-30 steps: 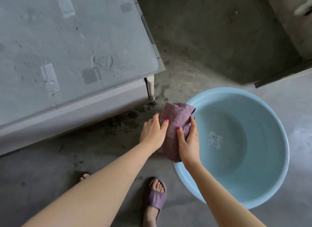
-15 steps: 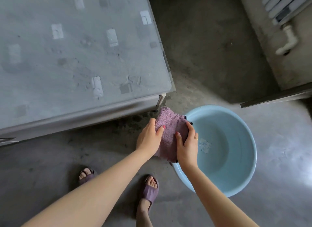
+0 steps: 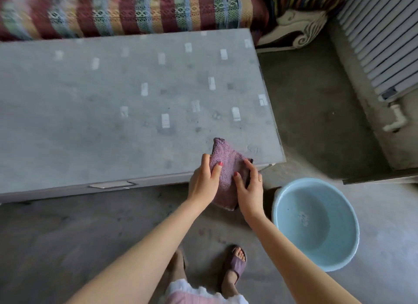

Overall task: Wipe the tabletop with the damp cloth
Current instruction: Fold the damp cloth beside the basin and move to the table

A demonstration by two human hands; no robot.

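A purple terry cloth (image 3: 227,168) hangs folded between both hands, its upper corner over the near right part of the grey tabletop (image 3: 113,113). My left hand (image 3: 203,179) grips its left edge and my right hand (image 3: 248,186) grips its right edge. The tabletop is dusty, with pale tape patches scattered across it. Whether the cloth touches the surface I cannot tell.
A light blue basin (image 3: 316,222) with water stands on the concrete floor at the right, close to the table's corner. A striped sofa (image 3: 135,9) runs behind the table. A white radiator (image 3: 384,43) lines the right wall. My feet in purple slippers (image 3: 235,265) are below.
Both hands have carried the cloth up from beside the basin to the table's near right edge. The view has risen, so the whole tabletop and sofa show now.
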